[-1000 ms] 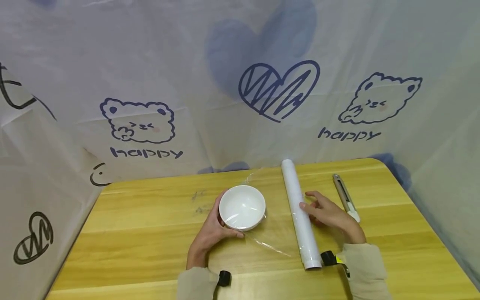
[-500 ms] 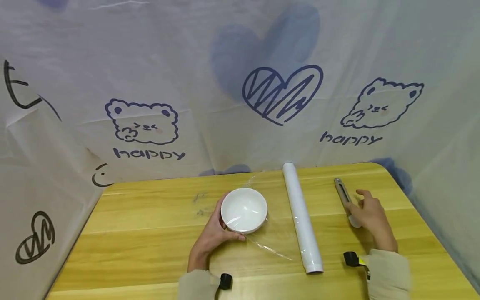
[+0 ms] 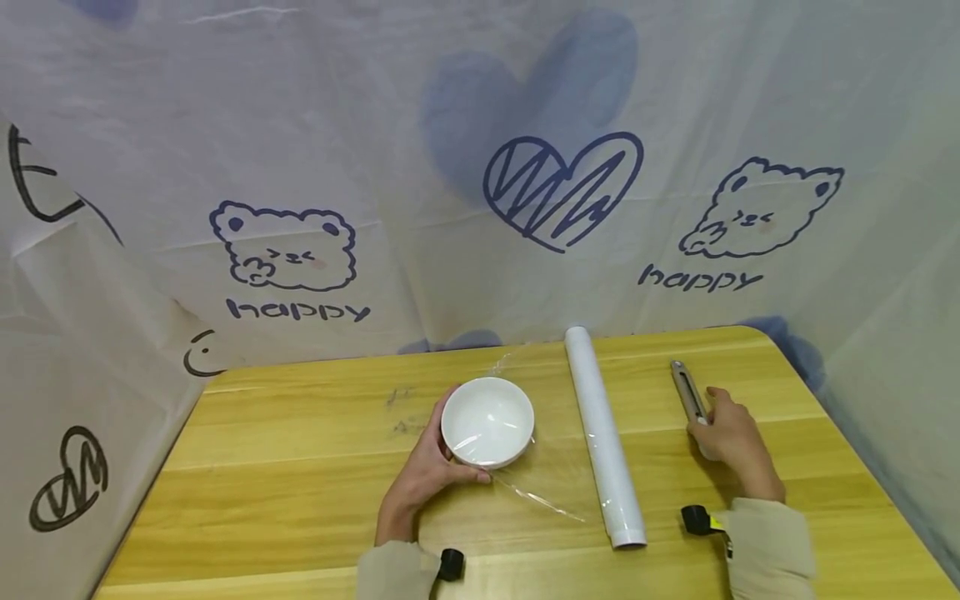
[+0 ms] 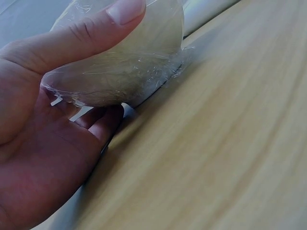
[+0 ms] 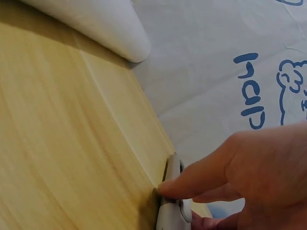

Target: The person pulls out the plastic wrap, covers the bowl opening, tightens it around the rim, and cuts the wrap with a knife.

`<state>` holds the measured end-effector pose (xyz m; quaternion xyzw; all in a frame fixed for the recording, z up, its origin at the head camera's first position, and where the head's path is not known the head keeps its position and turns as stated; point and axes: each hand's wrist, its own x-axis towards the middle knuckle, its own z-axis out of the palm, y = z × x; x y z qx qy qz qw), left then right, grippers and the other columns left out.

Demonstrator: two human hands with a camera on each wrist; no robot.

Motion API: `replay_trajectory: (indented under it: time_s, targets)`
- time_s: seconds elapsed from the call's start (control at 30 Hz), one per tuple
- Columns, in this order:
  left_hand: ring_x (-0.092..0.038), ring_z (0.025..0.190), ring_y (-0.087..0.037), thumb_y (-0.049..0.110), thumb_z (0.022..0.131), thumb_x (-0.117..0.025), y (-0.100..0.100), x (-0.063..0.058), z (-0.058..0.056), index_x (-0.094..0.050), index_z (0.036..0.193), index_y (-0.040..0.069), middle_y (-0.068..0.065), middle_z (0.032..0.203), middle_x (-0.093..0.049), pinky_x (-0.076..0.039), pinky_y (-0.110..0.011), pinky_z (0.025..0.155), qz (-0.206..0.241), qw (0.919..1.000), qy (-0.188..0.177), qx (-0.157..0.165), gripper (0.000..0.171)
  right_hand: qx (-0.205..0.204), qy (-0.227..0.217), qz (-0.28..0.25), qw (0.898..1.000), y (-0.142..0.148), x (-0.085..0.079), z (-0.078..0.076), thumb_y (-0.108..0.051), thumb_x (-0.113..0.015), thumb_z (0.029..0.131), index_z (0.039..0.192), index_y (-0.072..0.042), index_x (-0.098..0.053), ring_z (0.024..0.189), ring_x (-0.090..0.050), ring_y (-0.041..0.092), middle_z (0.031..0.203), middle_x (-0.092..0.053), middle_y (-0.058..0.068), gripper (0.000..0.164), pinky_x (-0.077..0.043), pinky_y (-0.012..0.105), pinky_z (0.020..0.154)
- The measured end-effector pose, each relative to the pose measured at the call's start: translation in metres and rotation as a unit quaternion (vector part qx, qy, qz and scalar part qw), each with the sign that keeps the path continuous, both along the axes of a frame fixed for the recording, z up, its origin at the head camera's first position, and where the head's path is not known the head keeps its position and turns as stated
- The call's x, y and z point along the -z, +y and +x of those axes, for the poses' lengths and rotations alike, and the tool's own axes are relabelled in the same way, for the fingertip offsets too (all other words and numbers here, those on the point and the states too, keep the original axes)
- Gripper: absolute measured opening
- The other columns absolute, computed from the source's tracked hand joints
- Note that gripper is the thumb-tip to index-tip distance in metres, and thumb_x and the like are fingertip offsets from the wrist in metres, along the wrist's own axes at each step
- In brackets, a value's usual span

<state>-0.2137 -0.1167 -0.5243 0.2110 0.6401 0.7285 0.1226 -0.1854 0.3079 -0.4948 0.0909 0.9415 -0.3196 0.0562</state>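
Knife is at the R hand's fingertips: it lies on the table to the person's right, its long axis running from far left to near right, grey end away, white end close to the palm & mostly covered. R hand comes at it from the near right side, so it's the closer one by far; L hand is well off on the other side of the roll.

R hand fingers: nearly closed, pinching the knife, thumb on one side & other fingers down the other, per the R wrist view; fingertips partly hidden. Can't tell if knife is lifted at all or flat on the wood; nor if any blade is out (too small).

L hand: curled round the bowl's left & near side, thumb along the near side below the rim, fingers round the far left & underneath.

Containers: bowl is white, upright, mouth up, nothing visible inside. Clear film seems to lie over its mouth (glossy streaks) & spreads right twd the roll; L wrist view shows more of it crumpled round the bowl's side. Can't tell if film is joined to the roll.

Roll lies btwn bowl & knife, not touching either, long axis roughly parallel w/ knife's. Printed cloth hangs behind the table.
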Motion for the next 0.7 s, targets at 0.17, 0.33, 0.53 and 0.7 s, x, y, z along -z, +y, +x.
replay_trajectory:
  time_s: [0.17, 0.33, 0.53, 0.7]
  targets:
    - [-0.034, 0.130, -0.035, -0.019, 0.053, -0.083, 0.000, 0.005, -0.002, -0.017, 0.150, 0.021, -0.012, 0.150, -0.025, -0.041, -0.028, 0.100, 0.002, 1.0000, 0.002, 0.000, 0.125, -0.017, -0.008, -0.005, 1.000, 0.001, -0.001, 0.002, -0.005, -0.048, 0.086, 0.138, 0.019, -0.022, 0.076, -0.048, 0.032, 0.104, -0.052, 0.035, 0.063, -0.039, 0.039, 0.062]
    - [-0.034, 0.130, -0.033, -0.018, 0.053, -0.084, 0.000, 0.009, -0.002, -0.016, 0.151, 0.022, -0.010, 0.150, -0.025, -0.041, -0.028, 0.100, -0.003, 1.0000, 0.000, -0.003, 0.125, -0.001, -0.022, -0.022, 1.000, 0.002, -0.006, 0.006, -0.006, -0.038, 0.088, 0.139, 0.016, -0.024, 0.085, -0.047, 0.038, 0.117, -0.046, 0.038, 0.057, -0.038, 0.043, 0.066]
    - [-0.034, 0.130, -0.032, -0.017, 0.053, -0.085, -0.001, 0.018, -0.005, -0.014, 0.152, 0.021, -0.008, 0.150, -0.026, -0.040, -0.029, 0.101, -0.005, 1.0000, 0.004, -0.007, 0.127, 0.001, -0.008, -0.085, 0.996, 0.007, -0.005, 0.005, -0.020, -0.047, 0.097, 0.142, 0.015, -0.012, 0.083, -0.051, 0.033, 0.112, -0.049, 0.034, 0.067, -0.043, 0.038, 0.065]
    - [-0.034, 0.130, -0.033, -0.019, 0.053, -0.083, -0.001, 0.018, -0.007, -0.013, 0.152, 0.018, -0.010, 0.150, -0.025, -0.041, -0.028, 0.100, -0.009, 0.9999, 0.003, -0.008, 0.127, -0.031, -0.004, -0.178, 0.984, 0.002, -0.009, 0.003, -0.007, -0.039, 0.097, 0.145, 0.010, -0.006, 0.085, -0.046, 0.028, 0.113, -0.049, 0.027, 0.061, -0.037, 0.033, 0.066]
